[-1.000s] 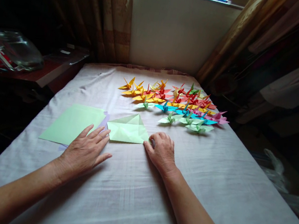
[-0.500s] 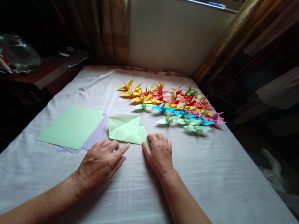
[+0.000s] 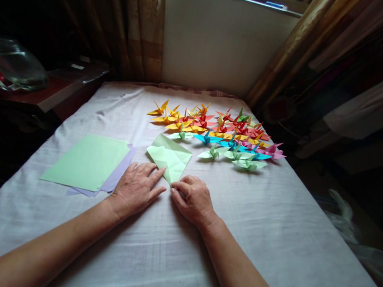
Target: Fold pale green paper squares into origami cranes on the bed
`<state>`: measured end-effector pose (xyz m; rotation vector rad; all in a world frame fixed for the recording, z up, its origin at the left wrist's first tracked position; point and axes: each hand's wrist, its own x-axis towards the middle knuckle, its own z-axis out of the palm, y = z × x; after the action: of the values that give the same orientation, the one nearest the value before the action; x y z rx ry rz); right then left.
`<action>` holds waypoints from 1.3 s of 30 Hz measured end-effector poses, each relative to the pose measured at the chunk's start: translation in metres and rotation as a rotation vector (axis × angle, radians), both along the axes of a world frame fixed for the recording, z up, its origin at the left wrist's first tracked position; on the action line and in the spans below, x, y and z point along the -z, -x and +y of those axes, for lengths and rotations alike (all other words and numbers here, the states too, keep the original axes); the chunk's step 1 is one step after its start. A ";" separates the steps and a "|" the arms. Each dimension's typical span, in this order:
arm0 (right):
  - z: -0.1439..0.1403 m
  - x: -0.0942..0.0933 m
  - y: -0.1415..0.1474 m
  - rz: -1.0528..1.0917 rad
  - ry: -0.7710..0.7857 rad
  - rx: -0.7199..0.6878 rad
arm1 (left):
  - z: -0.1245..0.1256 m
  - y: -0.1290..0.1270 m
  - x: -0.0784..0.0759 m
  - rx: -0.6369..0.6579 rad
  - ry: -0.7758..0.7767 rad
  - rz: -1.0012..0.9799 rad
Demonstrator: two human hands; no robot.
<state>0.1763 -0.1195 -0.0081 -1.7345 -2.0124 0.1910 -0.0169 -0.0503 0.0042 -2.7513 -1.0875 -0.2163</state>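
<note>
A creased light green paper square (image 3: 169, 155) lies on the white tablecloth (image 3: 170, 245), turned like a diamond. My right hand (image 3: 193, 200) pinches its near corner. My left hand (image 3: 137, 189) lies flat beside it, fingertips touching the paper's near left edge. Just left of my left hand is a stack of flat sheets (image 3: 86, 162), light green on top with lilac under it. Beyond the creased paper stand several folded paper cranes (image 3: 214, 130) in yellow, orange, red, blue, green and pink.
A dark side table (image 3: 56, 91) on the left holds a glass jug (image 3: 8, 63). Curtains (image 3: 137, 22) hang at both sides of a white wall below a window sill. The table's right edge drops to a dark floor with a plastic bag (image 3: 352, 218).
My left hand slid right from the flat sheets to the creased green paper. My right hand drew the paper's corner toward me, and the square has turned to a diamond.
</note>
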 end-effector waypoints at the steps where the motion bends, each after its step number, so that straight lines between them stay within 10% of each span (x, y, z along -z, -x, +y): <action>1: 0.000 0.001 0.001 0.012 -0.019 -0.069 | 0.003 -0.002 0.000 -0.011 0.006 0.003; 5: 0.004 0.007 -0.006 0.033 -0.156 -0.146 | 0.010 -0.013 0.004 -0.065 0.020 -0.018; 14: 0.021 0.017 -0.049 -0.219 -0.287 0.333 | 0.024 -0.008 0.004 0.013 0.212 0.008; 21: 0.020 0.014 -0.039 -0.297 -0.324 0.122 | 0.058 0.027 -0.008 0.189 0.326 0.104; 29: -0.004 -0.003 -0.018 -0.100 -0.298 -0.243 | 0.040 0.047 0.006 0.263 0.366 -0.101; 39: 0.012 -0.004 -0.029 0.092 -0.056 -0.329 | 0.029 0.056 0.017 0.279 0.386 -0.196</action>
<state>0.2052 -0.1071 -0.0041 -1.3273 -2.2001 0.3123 -0.0727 -0.0208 -0.0131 -3.2891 -0.8558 -0.3528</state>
